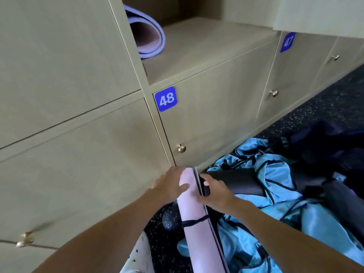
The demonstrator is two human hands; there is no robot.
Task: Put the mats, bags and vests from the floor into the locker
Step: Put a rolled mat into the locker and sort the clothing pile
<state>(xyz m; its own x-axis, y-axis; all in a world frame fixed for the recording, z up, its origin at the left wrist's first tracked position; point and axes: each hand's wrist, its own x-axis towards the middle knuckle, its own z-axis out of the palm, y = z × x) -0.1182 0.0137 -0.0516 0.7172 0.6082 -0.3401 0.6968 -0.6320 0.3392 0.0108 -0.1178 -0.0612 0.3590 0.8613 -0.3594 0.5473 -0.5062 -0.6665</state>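
Unrolling is the risk we record: our left hand [171, 184] and right hand [214, 192] curl their fingers round the top end of the pink mat [194, 239], low beside the vests [254, 219], and its single strap [195, 221] may slip on the lift to the open locker [206, 56].

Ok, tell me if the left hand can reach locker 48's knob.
Probably yes: the knob sits just beyond the left hand, nothing between them, though that hand holds the pink mat.
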